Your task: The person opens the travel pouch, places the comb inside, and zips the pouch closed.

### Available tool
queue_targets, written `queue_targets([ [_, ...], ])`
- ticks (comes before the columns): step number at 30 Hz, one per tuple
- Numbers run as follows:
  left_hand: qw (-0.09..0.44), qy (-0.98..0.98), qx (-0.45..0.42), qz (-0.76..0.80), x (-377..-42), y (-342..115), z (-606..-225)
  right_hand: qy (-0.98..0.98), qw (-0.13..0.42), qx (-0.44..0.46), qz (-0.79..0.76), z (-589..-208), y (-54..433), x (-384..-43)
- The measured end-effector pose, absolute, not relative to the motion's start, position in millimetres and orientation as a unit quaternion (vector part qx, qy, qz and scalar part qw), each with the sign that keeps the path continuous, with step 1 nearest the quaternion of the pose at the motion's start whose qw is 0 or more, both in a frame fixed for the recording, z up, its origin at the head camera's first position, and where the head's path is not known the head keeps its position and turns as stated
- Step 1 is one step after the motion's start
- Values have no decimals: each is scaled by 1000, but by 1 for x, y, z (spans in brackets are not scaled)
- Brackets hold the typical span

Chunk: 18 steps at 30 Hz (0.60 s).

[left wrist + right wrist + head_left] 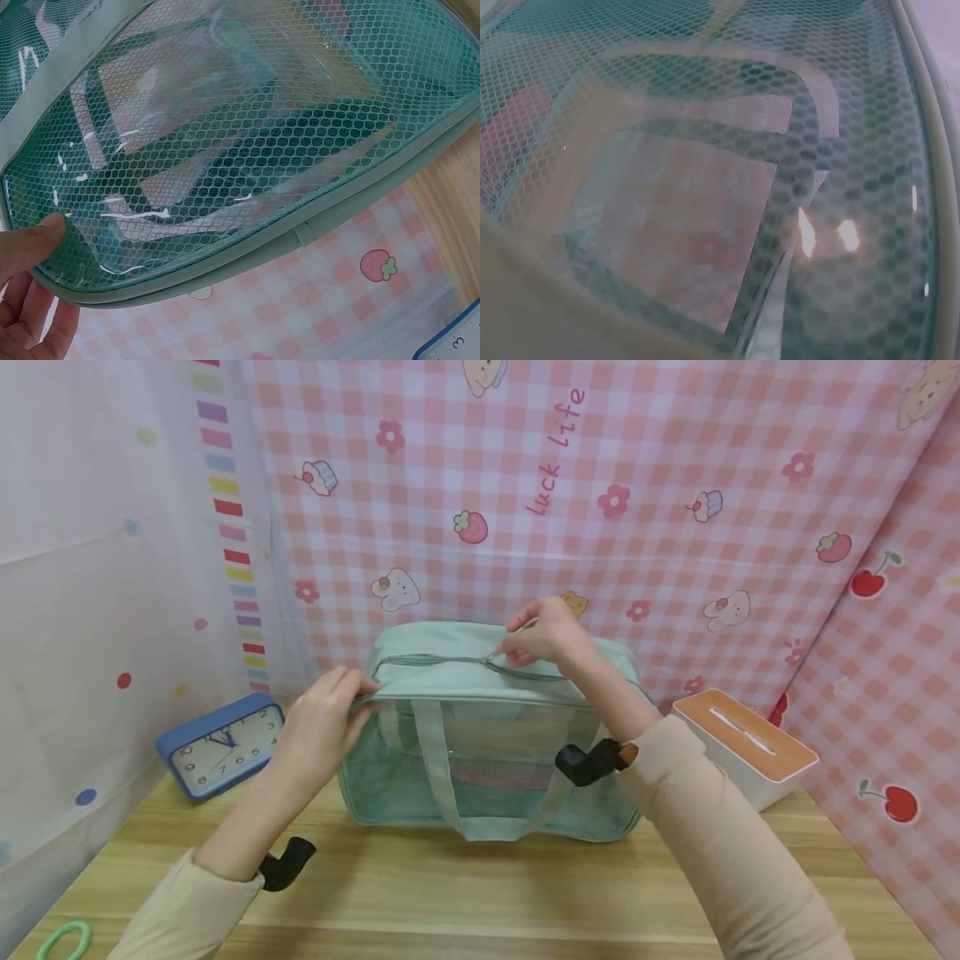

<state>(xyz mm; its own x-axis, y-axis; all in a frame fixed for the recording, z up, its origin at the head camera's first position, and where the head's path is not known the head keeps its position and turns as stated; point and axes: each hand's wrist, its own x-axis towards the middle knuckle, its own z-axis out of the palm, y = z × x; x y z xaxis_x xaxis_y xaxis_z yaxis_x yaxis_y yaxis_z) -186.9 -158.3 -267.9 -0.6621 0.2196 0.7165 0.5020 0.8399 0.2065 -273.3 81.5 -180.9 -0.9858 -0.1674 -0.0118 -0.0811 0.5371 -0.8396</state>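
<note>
A mint-green bag (510, 692) with a see-through mesh front stands upright on the table. My left hand (318, 714) grips its upper left corner; in the left wrist view the thumb (37, 240) lies on the front panel, with the fingers behind the edge. Above the bag, my right hand (551, 631) pinches the zipper pull (491, 657) near the middle of the top zipper. A light green strap (433, 752) loops down the front. Through the mesh (870, 300) in the right wrist view, pinkish and yellowish shapes show; the right hand is out of that view.
To the left, a blue alarm clock (221, 747) leans back on the wooden table (420, 893). A white tissue box (742, 743) with an orange-brown top stands at the right. A green ring (66, 935) lies at the near left edge. Pink checked cloth (495, 460) hangs behind the bag.
</note>
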Motion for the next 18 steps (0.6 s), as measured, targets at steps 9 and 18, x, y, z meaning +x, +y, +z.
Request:
queue_targets([
  [9,362,-887,-205,-197,-188,-157,-269,869,37,-58,-491,-179,99,-272],
  [18,367,-886,-205,-197,-187,-157,-269,862,28,-51,-503,-177,115,-270],
])
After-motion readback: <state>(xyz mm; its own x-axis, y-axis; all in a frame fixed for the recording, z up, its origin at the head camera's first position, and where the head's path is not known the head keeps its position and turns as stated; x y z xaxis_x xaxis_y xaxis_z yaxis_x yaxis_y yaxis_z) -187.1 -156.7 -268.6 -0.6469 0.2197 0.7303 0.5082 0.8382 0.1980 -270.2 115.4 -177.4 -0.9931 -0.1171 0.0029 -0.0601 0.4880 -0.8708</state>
